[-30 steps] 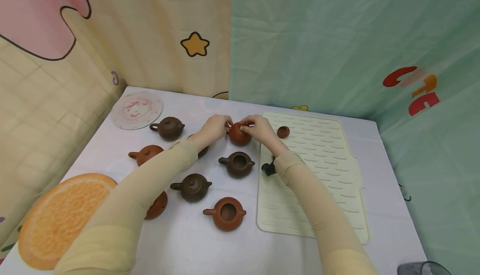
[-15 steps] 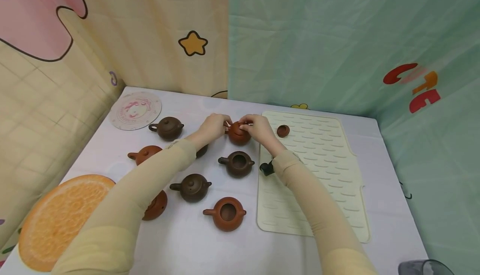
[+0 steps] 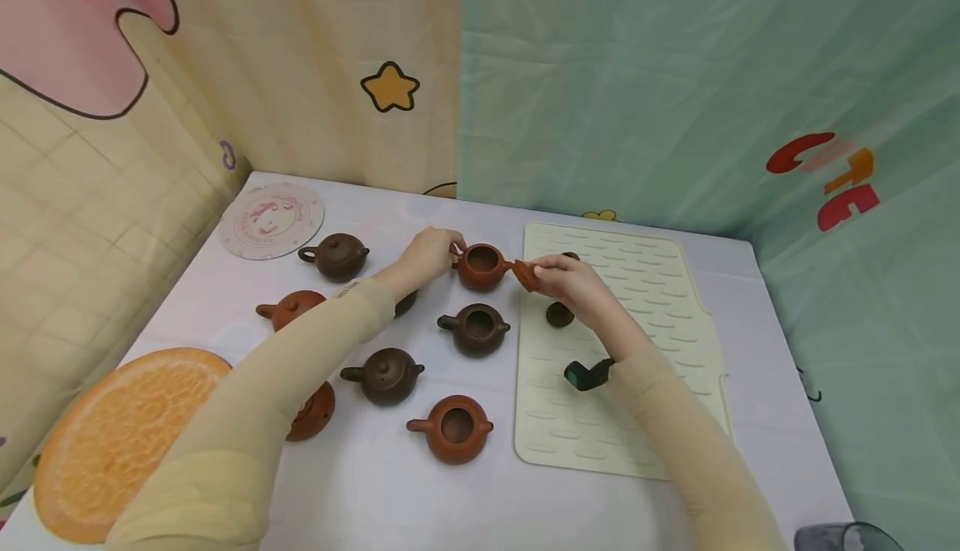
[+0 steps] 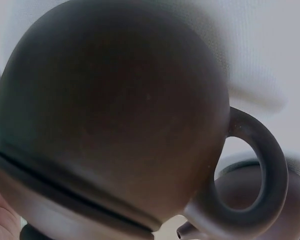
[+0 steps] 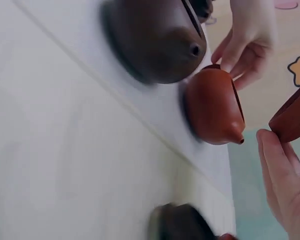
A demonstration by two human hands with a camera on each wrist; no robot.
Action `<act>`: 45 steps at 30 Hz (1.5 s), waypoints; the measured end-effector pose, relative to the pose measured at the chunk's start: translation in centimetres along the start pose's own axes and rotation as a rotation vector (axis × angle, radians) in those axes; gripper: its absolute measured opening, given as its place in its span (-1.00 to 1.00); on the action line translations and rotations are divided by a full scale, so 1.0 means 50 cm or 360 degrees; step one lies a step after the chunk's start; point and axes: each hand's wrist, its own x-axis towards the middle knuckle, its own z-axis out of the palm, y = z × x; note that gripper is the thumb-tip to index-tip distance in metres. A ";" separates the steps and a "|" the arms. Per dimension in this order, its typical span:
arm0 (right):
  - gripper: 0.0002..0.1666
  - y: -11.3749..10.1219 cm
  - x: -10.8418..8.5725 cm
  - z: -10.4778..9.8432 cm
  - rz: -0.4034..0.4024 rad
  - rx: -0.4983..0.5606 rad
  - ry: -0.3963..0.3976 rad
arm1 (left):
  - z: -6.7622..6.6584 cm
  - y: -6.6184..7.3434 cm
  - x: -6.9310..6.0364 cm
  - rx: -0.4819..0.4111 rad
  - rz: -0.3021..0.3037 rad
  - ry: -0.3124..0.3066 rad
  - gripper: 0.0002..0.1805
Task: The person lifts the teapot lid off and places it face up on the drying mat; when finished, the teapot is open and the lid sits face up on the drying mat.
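Note:
At the back of the table my left hand [image 3: 429, 257] pinches the handle of a reddish teapot [image 3: 482, 278], whose top is uncovered. Its spout points right in the head view. Just right of that spout, my right hand [image 3: 572, 284] holds a tilted reddish lid [image 3: 526, 276]. In the right wrist view the same lid [image 5: 292, 117] is between the fingers of my right hand [image 5: 287, 185], while my left hand [image 5: 250, 45] grips the handle side of the teapot [image 5: 212, 107]. A dark teapot [image 4: 115, 110] fills much of the left wrist view.
An uncovered dark teapot [image 3: 476, 343] and an uncovered reddish one [image 3: 455, 451] stand nearer the front. Several lidded teapots, one dark [image 3: 386, 376], stand left. A cream mat [image 3: 637, 418] on the right bears a dark lid [image 3: 559, 315]. An orange round mat [image 3: 127, 443] lies front left.
My right hand has lifted the lid off the reddish teapot and moved right with it, uncovering the opening. My left hand has stayed at the handle.

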 end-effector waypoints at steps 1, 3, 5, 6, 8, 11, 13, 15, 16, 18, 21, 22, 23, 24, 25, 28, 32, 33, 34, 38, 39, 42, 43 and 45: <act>-0.65 0.011 -0.013 -0.008 0.0019 0.0088 -0.0037 | 0.000 0.001 0.000 -0.0001 -0.0001 -0.0004 -0.75; -0.72 0.036 -0.041 -0.024 0.0041 0.0250 -0.0077 | 0.000 0.003 0.001 -0.0001 -0.0006 -0.0010 -0.75; -0.78 0.061 -0.068 -0.038 0.0063 0.0397 -0.0124 | 0.001 0.004 0.001 -0.0002 -0.0012 -0.0016 -0.75; -0.79 0.074 -0.080 -0.044 0.0079 0.0485 -0.0151 | 0.001 0.004 0.001 -0.0002 -0.0015 -0.0017 -0.75; -0.77 0.099 -0.102 -0.054 0.0129 0.0614 -0.0173 | 0.001 0.004 0.000 -0.0007 -0.0023 -0.0017 -0.75; -0.72 0.132 -0.131 -0.060 0.0192 0.0704 -0.0188 | 0.001 0.003 -0.001 -0.0014 -0.0029 -0.0013 -0.75; -0.72 0.148 -0.145 -0.063 0.0208 0.0679 -0.0174 | 0.001 0.000 0.000 -0.0010 -0.0024 -0.0008 -0.75; -0.74 0.155 -0.157 -0.064 0.0208 0.0640 -0.0157 | 0.001 -0.002 0.001 -0.0002 -0.0017 -0.0001 -0.75; -0.73 0.156 -0.161 -0.064 0.0210 0.0591 -0.0152 | 0.000 -0.003 0.001 -0.0003 -0.0014 0.0004 -0.75; -0.63 0.156 -0.168 -0.064 0.0201 0.0489 -0.0171 | -0.001 -0.005 0.000 0.0003 -0.0012 0.0009 -0.75; -0.41 0.153 -0.176 -0.060 0.0190 0.0295 -0.0179 | -0.004 -0.006 -0.001 -0.0001 -0.0016 0.0012 -0.76; -0.37 0.153 -0.178 -0.059 0.0189 0.0210 -0.0171 | -0.005 -0.006 -0.001 -0.0001 -0.0015 0.0011 -0.75; -0.35 0.152 -0.180 -0.057 0.0182 0.0123 -0.0166 | -0.005 -0.006 0.000 0.0006 -0.0011 0.0009 -0.75; -0.34 0.152 -0.183 -0.055 0.0184 0.0032 -0.0150 | -0.005 -0.006 0.000 0.0007 -0.0008 0.0008 -0.75; -0.36 0.152 -0.185 -0.052 0.0183 -0.0065 -0.0139 | -0.005 -0.006 0.001 0.0009 -0.0005 0.0007 -0.75; -0.42 0.152 -0.191 -0.043 0.0178 -0.0351 -0.0121 | -0.004 -0.006 0.002 0.0014 0.0003 0.0004 -0.75; -0.52 0.150 -0.200 -0.029 0.0151 -0.0641 -0.0065 | -0.003 -0.005 0.003 0.0027 0.0012 0.0001 -0.76; -0.55 0.149 -0.201 -0.025 0.0134 -0.0728 -0.0027 | -0.003 -0.005 0.003 0.0031 0.0018 0.0000 -0.76; -0.58 0.148 -0.203 -0.023 0.0110 -0.0817 0.0011 | -0.003 -0.005 0.003 0.0035 0.0023 -0.0001 -0.75; -0.67 0.146 -0.208 -0.020 0.0049 -0.1087 0.0140 | -0.001 -0.003 0.003 0.0041 0.0040 -0.0005 -0.75; -0.68 0.147 -0.209 -0.021 0.0046 -0.1097 0.0145 | -0.001 -0.003 0.003 0.0041 0.0040 -0.0006 -0.75; -0.66 0.152 -0.211 -0.024 0.0063 -0.1047 0.0129 | 0.002 -0.003 0.004 0.0043 0.0039 -0.0013 -0.75; -0.65 0.153 -0.212 -0.025 0.0070 -0.1029 0.0122 | 0.003 -0.004 0.005 0.0044 0.0037 -0.0014 -0.75; -0.62 0.156 -0.212 -0.027 0.0078 -0.1001 0.0114 | 0.004 -0.004 0.005 0.0038 0.0036 -0.0014 -0.75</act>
